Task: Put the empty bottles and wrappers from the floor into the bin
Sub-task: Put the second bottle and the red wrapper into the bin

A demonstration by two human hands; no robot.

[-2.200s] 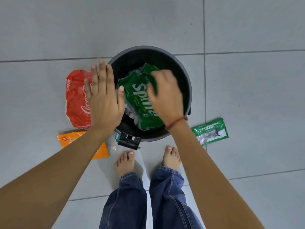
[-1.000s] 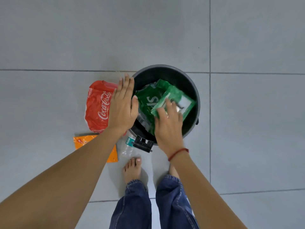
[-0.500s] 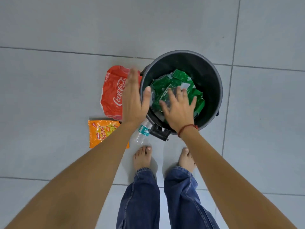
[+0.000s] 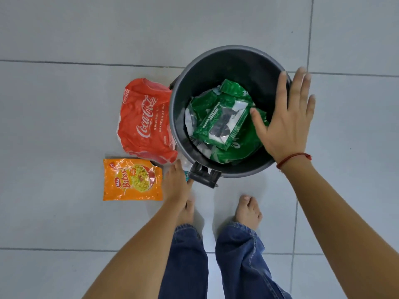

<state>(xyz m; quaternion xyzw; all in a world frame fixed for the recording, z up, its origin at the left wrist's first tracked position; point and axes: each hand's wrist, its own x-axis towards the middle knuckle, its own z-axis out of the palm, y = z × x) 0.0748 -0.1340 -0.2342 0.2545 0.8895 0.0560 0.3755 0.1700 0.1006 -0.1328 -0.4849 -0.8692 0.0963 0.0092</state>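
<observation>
Two bare hands are in view over a grey tiled floor (image 4: 64, 126). Right hand (image 4: 285, 117) hovers above the right rim of the round dark grey plastic bin (image 4: 216, 61), fingers spread wide, palm down, holding nothing; thumb tip sits over the crumpled green plastic wrapper (image 4: 237, 152) inside the bin, whether it touches is unclear. On top of that green wrapper lies a smaller green and white flat pouch (image 4: 222, 124), tilted, also inside the bin. A thin red thread bracelet (image 4: 295, 157) circles the right wrist.

Left hand (image 4: 176, 184) is low at the floor, just beside the bin's black foot pedal (image 4: 205, 174), fingers together and pointing up toward the bin. It partly covers a clear plastic bottle with a teal label (image 4: 186, 167), mostly hidden between hand, pedal and bin wall; cannot tell if the fingers are closed around it or only resting on it.

Red crumpled Coca-Cola plastic wrapper (image 4: 144, 121) lies on the floor touching the bin's left side. Orange snack packet printed "Bites" (image 4: 131, 180) lies flat on the floor below the red one, just beside the left hand. Bare feet and blue jeans (image 4: 187, 262) at bottom edge.
</observation>
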